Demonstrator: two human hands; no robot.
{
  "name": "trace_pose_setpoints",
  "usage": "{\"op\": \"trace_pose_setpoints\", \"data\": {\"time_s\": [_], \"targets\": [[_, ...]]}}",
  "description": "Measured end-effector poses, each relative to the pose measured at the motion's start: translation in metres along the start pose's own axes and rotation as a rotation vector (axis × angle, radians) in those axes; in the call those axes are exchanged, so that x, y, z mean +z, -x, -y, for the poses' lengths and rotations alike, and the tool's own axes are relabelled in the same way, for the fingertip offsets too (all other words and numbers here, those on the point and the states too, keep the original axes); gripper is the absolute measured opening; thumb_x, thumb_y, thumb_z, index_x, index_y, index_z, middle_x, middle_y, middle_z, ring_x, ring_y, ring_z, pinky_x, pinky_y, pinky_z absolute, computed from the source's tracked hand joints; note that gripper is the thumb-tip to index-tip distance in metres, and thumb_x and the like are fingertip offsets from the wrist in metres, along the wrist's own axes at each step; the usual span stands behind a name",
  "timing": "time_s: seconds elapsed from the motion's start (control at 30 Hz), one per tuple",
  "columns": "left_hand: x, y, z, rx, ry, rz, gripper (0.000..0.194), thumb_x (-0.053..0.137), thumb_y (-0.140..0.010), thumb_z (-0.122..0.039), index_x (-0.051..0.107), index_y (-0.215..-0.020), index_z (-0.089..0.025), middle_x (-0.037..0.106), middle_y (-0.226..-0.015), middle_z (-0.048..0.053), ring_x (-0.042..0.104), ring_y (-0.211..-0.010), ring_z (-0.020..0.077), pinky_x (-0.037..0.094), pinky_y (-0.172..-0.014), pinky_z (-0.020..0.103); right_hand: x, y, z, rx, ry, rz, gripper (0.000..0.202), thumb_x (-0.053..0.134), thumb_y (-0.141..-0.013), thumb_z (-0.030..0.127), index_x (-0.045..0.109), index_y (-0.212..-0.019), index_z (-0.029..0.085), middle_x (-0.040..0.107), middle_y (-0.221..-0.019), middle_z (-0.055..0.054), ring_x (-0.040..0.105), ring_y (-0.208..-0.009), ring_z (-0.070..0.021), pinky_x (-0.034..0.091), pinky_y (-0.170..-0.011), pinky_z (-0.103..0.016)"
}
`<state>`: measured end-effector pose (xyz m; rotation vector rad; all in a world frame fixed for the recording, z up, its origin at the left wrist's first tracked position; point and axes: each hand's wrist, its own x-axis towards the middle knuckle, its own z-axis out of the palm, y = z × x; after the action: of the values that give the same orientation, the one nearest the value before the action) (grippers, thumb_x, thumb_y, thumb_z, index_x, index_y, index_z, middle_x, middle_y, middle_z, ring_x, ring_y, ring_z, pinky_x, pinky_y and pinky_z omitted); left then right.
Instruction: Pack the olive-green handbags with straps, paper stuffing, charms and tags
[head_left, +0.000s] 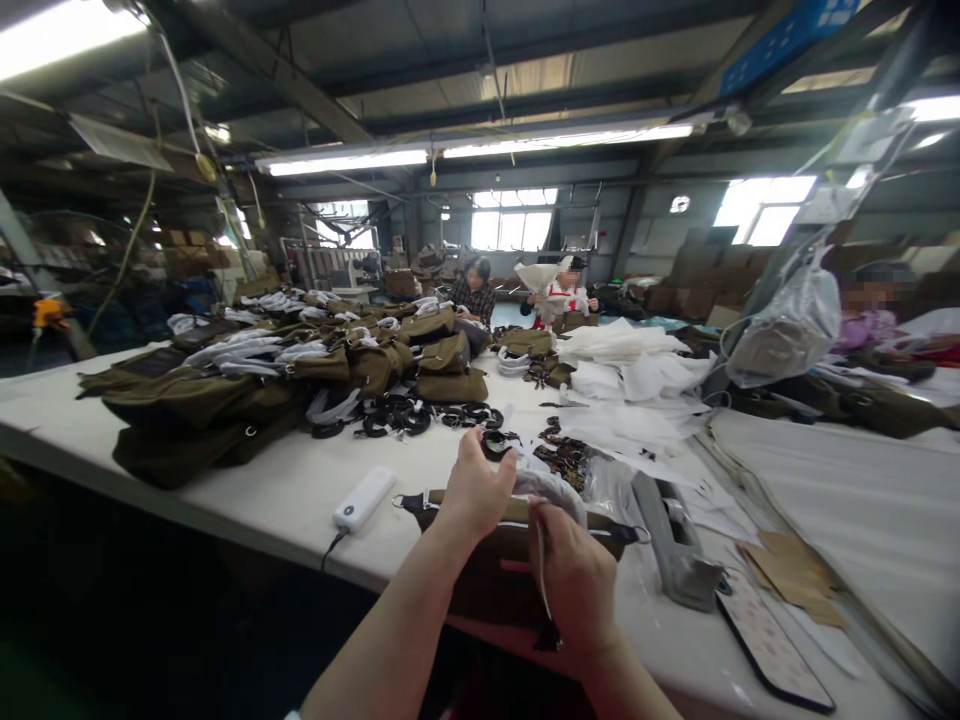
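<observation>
An olive-brown bag [487, 575] with a zipper and metal rings at both ends lies at the table's front edge, partly hidden by my forearms. Above its opening, my left hand [480, 485] is closed round a small coiled black strap [496, 445]. At the bag's right half, my right hand [574, 570] pinches the bag's edge at the zipper, and a dark zipper end hangs below it. Pale grey lining [551, 485] bulges from the opening between the hands and beyond.
Piled olive bags [202, 400] cover the table's left side. Black straps [397, 415] lie ahead, white sheets [630, 370] beyond to the right. A white power bank [365, 498], a grey dispenser [675, 540] and a phone [772, 640] flank the bag. Several people work farther back.
</observation>
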<state>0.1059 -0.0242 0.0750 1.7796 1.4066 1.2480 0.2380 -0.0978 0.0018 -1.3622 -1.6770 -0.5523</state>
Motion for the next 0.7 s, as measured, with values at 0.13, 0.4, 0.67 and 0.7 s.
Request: {"op": "trace_pose_setpoints", "data": {"time_s": [0.13,0.4,0.67,0.7], "targets": [[0.002,-0.005,0.006,-0.127,0.130,0.412,0.051,0.047,-0.084,-0.062,0.063,-0.088,-0.014,0.068,-0.071,0.008,0.061,-0.051,0.0166,0.046,-0.050,0.028,-0.002,-0.004,0.002,-0.003,0.056,0.013,0.014,0.051,-0.094,0.020,0.064,-0.097,0.020,0.070,-0.075,-0.003,0.064,-0.064,-0.0170,0.037,-0.061,-0.029],[0.002,-0.008,0.006,-0.197,0.510,0.537,0.050,0.071,-0.061,-0.063,0.063,-0.064,-0.014,0.052,-0.047,-0.002,0.045,-0.038,0.0082,0.034,-0.038,0.020,-0.026,-0.010,0.011,-0.160,-0.005,0.052,0.020,0.054,-0.092,0.020,0.064,-0.110,0.022,0.071,-0.089,-0.004,0.064,-0.076,-0.0175,0.042,-0.072,-0.029],[-0.007,0.003,0.001,0.095,0.308,0.565,0.038,0.047,-0.085,-0.044,0.062,-0.068,-0.014,0.051,-0.054,-0.002,0.044,-0.049,0.0093,0.031,-0.046,0.022,-0.063,-0.049,0.011,0.105,-0.327,-0.033,0.008,0.062,-0.088,0.026,0.067,-0.083,0.022,0.063,-0.082,-0.003,0.059,-0.077,-0.0173,0.046,-0.070,-0.029],[-0.009,0.004,-0.001,0.147,0.267,0.534,0.037,0.044,-0.086,-0.041,0.059,-0.064,-0.015,0.047,-0.053,-0.003,0.041,-0.050,0.0091,0.030,-0.048,0.022,-0.061,-0.053,0.007,0.151,-0.374,0.022,0.011,0.060,-0.088,0.027,0.067,-0.081,0.021,0.063,-0.084,-0.004,0.059,-0.080,-0.0180,0.046,-0.072,-0.030]]}}
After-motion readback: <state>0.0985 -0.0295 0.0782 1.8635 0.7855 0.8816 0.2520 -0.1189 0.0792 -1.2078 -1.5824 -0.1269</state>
